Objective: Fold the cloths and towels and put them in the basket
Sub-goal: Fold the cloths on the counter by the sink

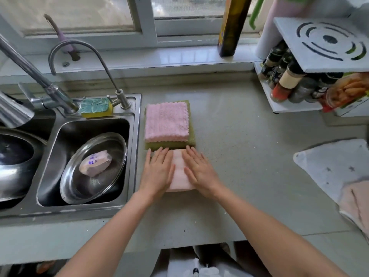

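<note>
Two bare forearms reach forward over a grey countertop [249,136]. Both hands lie flat, fingers straight, pressing down on a folded pale pink cloth [180,172]: the left hand [157,172] covers its left side, the right hand [200,171] its right side, and neither grips it. Just beyond the fingertips sits a stack of two folded cloths, a pink textured cloth [166,121] on top of a green cloth [169,144]. At the far right edge lie a white towel with small stars [331,166] and, partly over its near corner, a peach towel [357,198]. Left of the hands is a steel sink [131,156] holding a metal bowl [93,182]. No basket can be made out.
</note>
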Demonstrator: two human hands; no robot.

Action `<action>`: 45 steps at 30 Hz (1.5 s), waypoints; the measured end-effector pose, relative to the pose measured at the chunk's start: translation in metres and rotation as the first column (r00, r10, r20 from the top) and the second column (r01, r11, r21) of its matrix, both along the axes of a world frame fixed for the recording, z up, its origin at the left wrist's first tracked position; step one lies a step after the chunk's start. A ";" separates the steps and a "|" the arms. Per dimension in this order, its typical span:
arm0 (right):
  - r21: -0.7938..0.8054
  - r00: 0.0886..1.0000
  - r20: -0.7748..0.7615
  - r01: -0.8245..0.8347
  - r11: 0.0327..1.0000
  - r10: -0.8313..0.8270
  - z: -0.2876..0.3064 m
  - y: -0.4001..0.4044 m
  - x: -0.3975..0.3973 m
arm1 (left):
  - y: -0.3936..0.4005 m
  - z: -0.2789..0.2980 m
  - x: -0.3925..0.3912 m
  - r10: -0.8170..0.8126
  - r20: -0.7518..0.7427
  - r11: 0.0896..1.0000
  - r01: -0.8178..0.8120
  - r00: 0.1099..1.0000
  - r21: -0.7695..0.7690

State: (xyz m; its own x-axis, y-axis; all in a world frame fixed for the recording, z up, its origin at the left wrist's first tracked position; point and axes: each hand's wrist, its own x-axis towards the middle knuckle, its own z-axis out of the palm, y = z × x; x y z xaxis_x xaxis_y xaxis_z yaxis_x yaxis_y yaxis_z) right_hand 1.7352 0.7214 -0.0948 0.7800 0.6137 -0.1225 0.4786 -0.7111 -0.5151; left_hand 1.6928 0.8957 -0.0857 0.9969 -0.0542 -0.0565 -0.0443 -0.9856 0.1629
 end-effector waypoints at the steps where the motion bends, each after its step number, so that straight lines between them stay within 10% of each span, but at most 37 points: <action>1: 0.042 0.999 0.016 0.046 0.998 -0.047 0.007 -0.013 0.000 | -0.006 0.008 0.006 -0.029 0.079 0.999 0.031 0.996 -0.024; 4: 0.123 0.952 0.052 0.293 0.948 -0.301 0.027 -0.074 0.004 | -0.053 0.038 0.033 -0.192 0.153 0.970 0.211 0.969 -0.123; 10: 0.026 0.696 0.073 0.714 0.699 -0.714 0.060 -0.237 -0.017 | -0.206 0.066 0.095 -0.546 -0.258 0.838 0.524 0.797 -0.156; 19: -0.187 0.297 0.155 0.945 0.268 -0.942 0.063 -0.403 -0.131 | -0.395 0.061 0.069 -0.782 -0.308 0.609 0.770 0.542 -0.190; 29: -0.390 0.619 0.403 0.783 0.485 -0.674 0.016 -0.436 -0.163 | -0.469 0.003 0.031 -0.696 -0.137 0.717 0.678 0.704 -0.162; 33: -0.212 0.488 0.349 0.873 0.440 -0.800 0.023 -0.451 -0.147 | -0.473 0.014 0.035 -0.567 -0.018 0.712 0.479 0.824 -0.513; 36: 0.131 0.274 0.258 0.940 0.315 -0.926 0.054 -0.457 -0.133 | -0.474 0.059 0.037 -0.519 -0.089 0.520 0.232 0.850 -0.822; 40: 0.464 0.394 0.013 0.812 0.354 -0.919 0.118 -0.434 -0.113 | -0.462 0.137 0.048 -0.617 -0.137 0.339 0.105 0.775 -0.935; 45: 0.448 0.406 0.053 0.807 0.385 -0.912 0.159 -0.399 -0.097 | -0.434 0.204 0.057 -0.601 -0.108 0.382 0.166 0.792 -0.909</action>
State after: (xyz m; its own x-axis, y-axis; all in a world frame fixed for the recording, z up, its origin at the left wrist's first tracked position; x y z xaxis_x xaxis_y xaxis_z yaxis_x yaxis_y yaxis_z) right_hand 1.6387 0.3221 0.0639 0.8642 -0.4584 0.2075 -0.1582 -0.6390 -0.7528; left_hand 1.7493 0.4620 0.1182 0.7470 -0.6597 -0.0817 -0.1024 -0.2356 0.9664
